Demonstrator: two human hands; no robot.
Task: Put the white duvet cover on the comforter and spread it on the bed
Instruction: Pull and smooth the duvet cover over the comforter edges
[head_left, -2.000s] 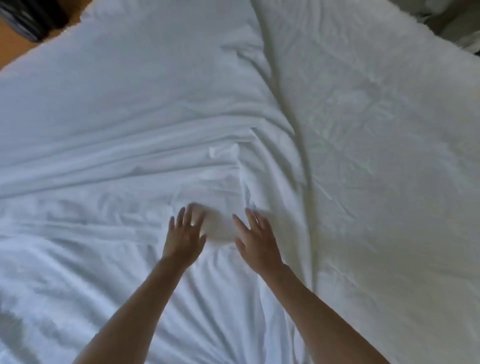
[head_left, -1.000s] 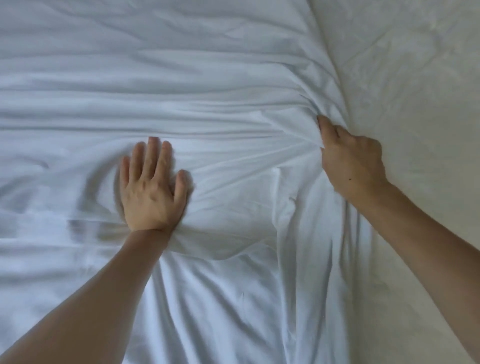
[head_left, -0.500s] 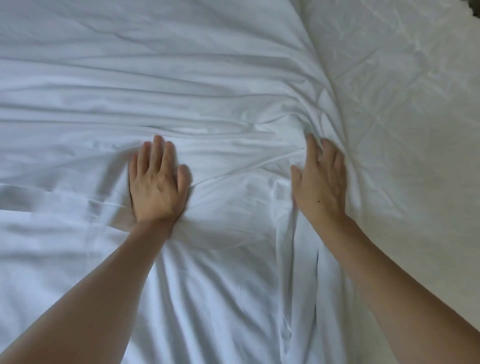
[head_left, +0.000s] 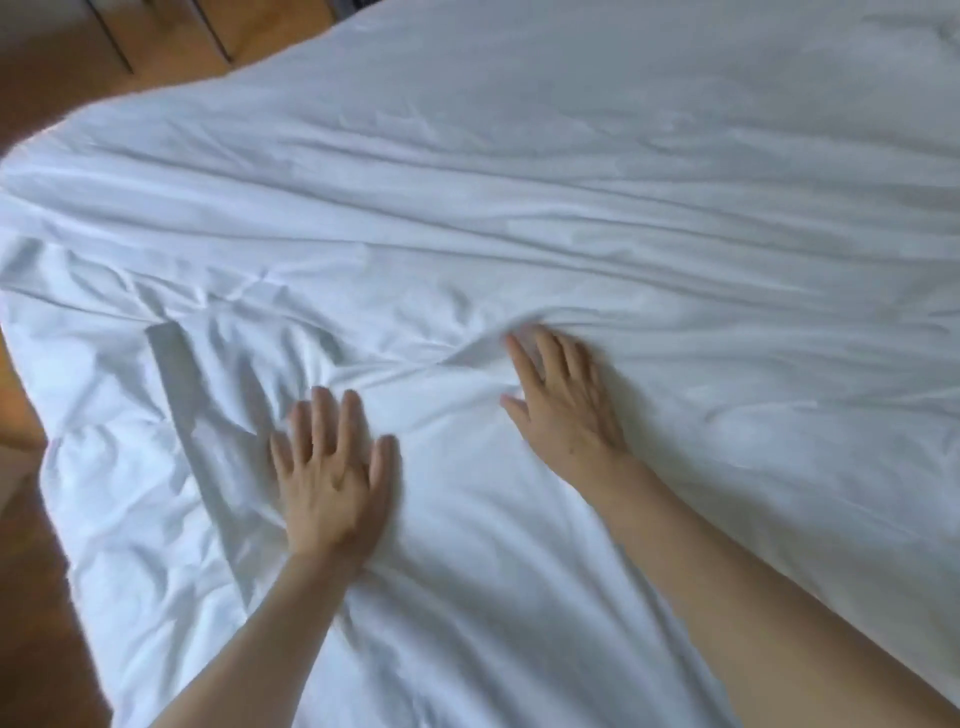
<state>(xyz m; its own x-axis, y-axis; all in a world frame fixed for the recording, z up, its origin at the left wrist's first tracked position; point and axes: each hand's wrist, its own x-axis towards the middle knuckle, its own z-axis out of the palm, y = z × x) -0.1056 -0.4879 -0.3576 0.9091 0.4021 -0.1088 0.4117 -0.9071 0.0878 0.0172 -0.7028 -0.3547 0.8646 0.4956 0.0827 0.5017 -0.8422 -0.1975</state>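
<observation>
I see two hands flat on one white duvet cover (head_left: 519, 208) spread across the bed: my left hand (head_left: 332, 478) and right hand (head_left: 563, 410), fingers straight, pressing wrinkled fabric. Wooden floor (head_left: 47, 88) shows left.

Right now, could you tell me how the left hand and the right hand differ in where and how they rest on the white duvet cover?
The left hand lies nearer the camera, beside a grey shadowed fold; the right hand reaches farther up the white duvet cover. The left hand's fingers rest on a flatter patch, while the right hand's fingers meet a raised ridge of bunched cloth. Both lie palm down with straight, spread fingers, gripping nothing.
</observation>
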